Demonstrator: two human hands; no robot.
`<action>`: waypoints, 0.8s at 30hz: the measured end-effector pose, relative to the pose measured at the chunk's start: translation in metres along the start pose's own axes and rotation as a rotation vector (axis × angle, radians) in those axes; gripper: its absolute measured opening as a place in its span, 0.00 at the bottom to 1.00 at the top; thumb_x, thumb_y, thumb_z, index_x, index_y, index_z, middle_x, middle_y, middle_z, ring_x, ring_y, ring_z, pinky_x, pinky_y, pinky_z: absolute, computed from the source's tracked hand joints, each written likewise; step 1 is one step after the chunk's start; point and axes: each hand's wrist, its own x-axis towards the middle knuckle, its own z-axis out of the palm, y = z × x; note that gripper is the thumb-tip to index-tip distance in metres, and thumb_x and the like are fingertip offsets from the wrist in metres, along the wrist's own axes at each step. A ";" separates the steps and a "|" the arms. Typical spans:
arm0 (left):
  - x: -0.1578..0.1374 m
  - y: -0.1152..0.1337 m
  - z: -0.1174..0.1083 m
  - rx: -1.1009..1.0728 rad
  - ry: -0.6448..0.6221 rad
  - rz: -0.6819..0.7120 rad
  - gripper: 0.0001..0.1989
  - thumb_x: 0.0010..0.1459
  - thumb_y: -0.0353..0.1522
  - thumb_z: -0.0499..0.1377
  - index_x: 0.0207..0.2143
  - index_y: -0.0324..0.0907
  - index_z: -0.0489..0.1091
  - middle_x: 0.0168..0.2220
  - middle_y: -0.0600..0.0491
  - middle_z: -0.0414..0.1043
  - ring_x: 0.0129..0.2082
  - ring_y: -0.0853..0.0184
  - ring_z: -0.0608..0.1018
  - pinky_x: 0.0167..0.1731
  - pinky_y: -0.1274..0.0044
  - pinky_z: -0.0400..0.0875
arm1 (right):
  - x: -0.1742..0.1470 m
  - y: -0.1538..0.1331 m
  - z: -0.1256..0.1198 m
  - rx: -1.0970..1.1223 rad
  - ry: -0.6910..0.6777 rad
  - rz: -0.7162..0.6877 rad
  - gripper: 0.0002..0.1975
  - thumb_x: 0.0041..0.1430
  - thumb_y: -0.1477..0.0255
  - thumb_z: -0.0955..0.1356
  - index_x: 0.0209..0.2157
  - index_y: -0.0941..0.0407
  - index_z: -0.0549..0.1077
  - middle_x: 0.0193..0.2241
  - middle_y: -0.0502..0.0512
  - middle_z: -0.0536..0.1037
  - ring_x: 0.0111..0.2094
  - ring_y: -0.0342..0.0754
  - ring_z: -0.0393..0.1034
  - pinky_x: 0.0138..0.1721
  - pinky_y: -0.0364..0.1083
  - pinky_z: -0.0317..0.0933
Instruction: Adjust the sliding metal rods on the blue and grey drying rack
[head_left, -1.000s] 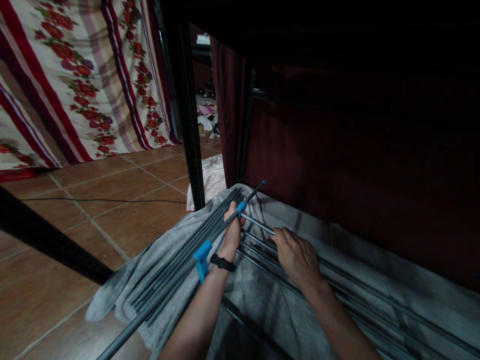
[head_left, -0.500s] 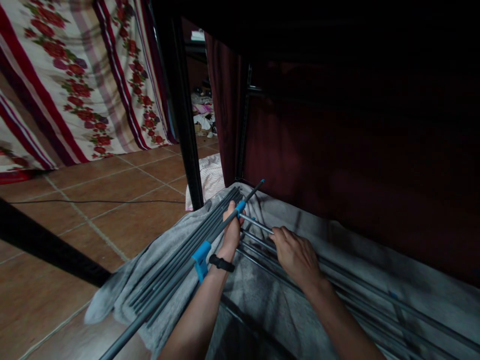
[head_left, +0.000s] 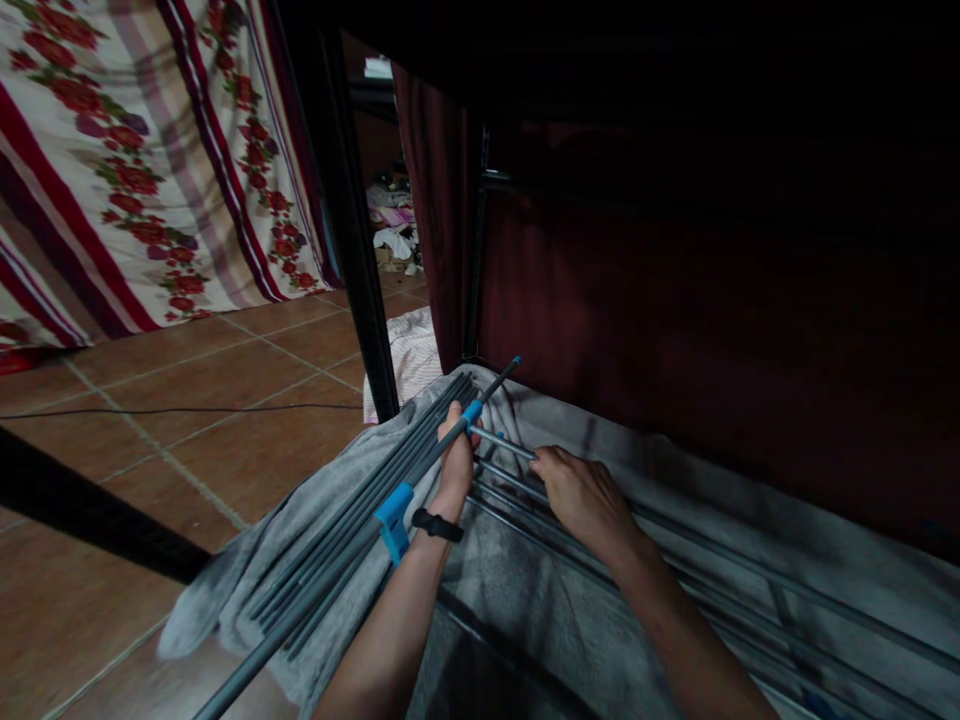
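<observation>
My left hand (head_left: pixel 456 455), with a black band on the wrist, is closed around a long grey tube (head_left: pixel 330 570) beside its blue connector (head_left: pixel 472 413). The tube runs diagonally from the lower left to a blue-capped end at the upper right. A blue bracket (head_left: pixel 394 520) sits lower on it. My right hand (head_left: pixel 581 490) is wrapped round a thinner metal rod (head_left: pixel 502 440), whose end meets the blue connector. I cannot tell how deep the rod sits in it. Several loose grey tubes (head_left: pixel 375 500) lie to the left of my left hand.
Several more rods (head_left: pixel 517 520) stretch to the lower right over a grey blanket (head_left: pixel 555 620). A black metal post (head_left: pixel 360 230) rises at the left, and a dark slanted bar (head_left: pixel 97 505) crosses the lower left. Beyond are a tiled floor (head_left: pixel 247 370) and a flowered cloth (head_left: pixel 142 170).
The view has shifted slightly, so everything sits a little further left. Both hands keep their hold on the tube and the rod; no clear movement between the parts shows.
</observation>
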 end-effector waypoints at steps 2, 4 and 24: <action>-0.002 0.003 0.001 0.010 0.002 0.008 0.29 0.54 0.61 0.61 0.27 0.43 0.67 0.23 0.58 0.70 0.22 0.71 0.73 0.23 0.79 0.67 | 0.000 0.000 0.000 0.010 -0.006 0.008 0.15 0.75 0.68 0.55 0.42 0.51 0.72 0.41 0.52 0.83 0.41 0.48 0.79 0.37 0.47 0.57; -0.003 0.005 0.003 0.010 0.006 0.012 0.30 0.54 0.61 0.61 0.26 0.44 0.66 0.22 0.58 0.68 0.21 0.71 0.72 0.22 0.79 0.66 | 0.000 -0.001 0.000 0.020 -0.015 0.021 0.15 0.75 0.68 0.56 0.42 0.51 0.72 0.41 0.52 0.83 0.41 0.49 0.79 0.38 0.47 0.58; 0.004 0.009 0.006 0.100 -0.029 0.120 0.26 0.63 0.56 0.54 0.27 0.45 0.59 0.21 0.60 0.63 0.20 0.73 0.64 0.19 0.80 0.59 | 0.000 -0.008 0.004 0.074 0.036 0.036 0.18 0.75 0.66 0.54 0.48 0.53 0.73 0.47 0.56 0.82 0.46 0.49 0.78 0.45 0.48 0.67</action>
